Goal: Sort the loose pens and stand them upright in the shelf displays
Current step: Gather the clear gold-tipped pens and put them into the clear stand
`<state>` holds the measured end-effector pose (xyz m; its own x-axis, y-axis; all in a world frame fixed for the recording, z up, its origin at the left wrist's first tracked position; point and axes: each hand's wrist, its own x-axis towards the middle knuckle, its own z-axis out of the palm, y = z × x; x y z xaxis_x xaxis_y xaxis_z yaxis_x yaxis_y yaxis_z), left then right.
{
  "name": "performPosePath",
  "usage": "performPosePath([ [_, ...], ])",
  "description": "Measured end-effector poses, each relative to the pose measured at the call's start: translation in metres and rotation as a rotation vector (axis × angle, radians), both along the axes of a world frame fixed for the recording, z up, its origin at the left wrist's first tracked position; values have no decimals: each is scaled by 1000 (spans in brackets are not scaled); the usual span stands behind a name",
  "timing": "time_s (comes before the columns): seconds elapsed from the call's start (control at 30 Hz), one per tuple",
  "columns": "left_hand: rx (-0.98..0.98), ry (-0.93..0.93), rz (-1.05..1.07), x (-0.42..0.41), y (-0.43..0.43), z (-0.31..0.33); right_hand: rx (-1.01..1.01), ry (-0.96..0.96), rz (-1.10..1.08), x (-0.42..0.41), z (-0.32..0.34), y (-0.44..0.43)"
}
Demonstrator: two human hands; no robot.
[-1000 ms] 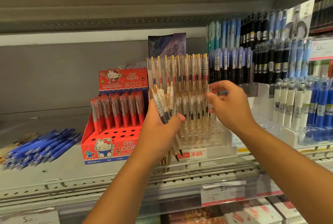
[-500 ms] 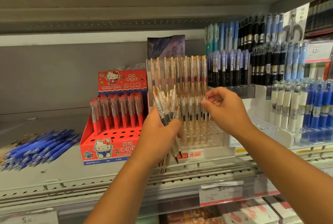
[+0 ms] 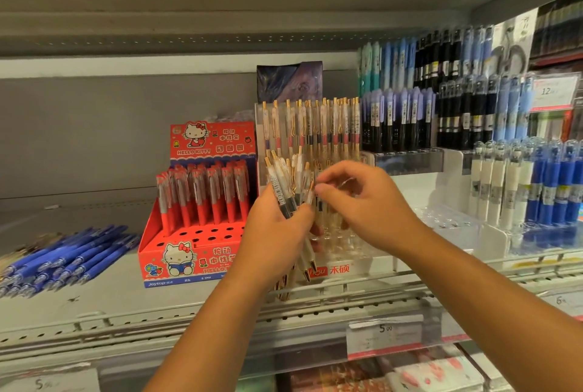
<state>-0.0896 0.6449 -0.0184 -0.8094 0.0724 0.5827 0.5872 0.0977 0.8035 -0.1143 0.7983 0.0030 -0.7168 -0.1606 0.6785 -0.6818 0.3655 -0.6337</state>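
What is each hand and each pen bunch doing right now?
Left hand: grips a bundle of gold-tipped pens.
Right hand: fingertips at the bundle's tops, grip unclear.
Clear display: pens standing upright.
Hello Kitty box: back rows filled, front holes empty.
Blue pens: lying loose on shelf.

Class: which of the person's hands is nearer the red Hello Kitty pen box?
Left. The left hand, gripping a pen bundle, sits just right of the red box; the right hand is farther right, before the clear display.
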Motion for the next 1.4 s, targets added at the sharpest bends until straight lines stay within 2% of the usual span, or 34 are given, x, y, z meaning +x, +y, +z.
performPosePath([
  [0.17, 25, 8, -30, 0, 0, 0, -136, -284, 163, 3, -2, -10],
  [0.37, 98, -42, -58, 0, 0, 0, -235, -343, 204, 3, -2, -3],
  [0.57, 157, -75, -33, -2, 0, -1, -486, -347, 327, 3, 11, 15],
  [0.67, 142, -61, 1, -4, -1, -1, -582, -292, 304, 0, 18, 26],
  [0.8, 144, -91, -16, -5, -1, -2, -616, -159, 142, -8, 22, 37],
  [0.9, 49, -70, -20, -5, -2, -4, -584, -44, -7, -14, 22, 45],
  [1.03, 18, -64, -16, -4, -4, -4, -552, 64, -146, -24, 20, 53],
  [1.4, -11, -68, -26, -6, -4, -6, -333, 185, -275, -38, 6, 56],
])
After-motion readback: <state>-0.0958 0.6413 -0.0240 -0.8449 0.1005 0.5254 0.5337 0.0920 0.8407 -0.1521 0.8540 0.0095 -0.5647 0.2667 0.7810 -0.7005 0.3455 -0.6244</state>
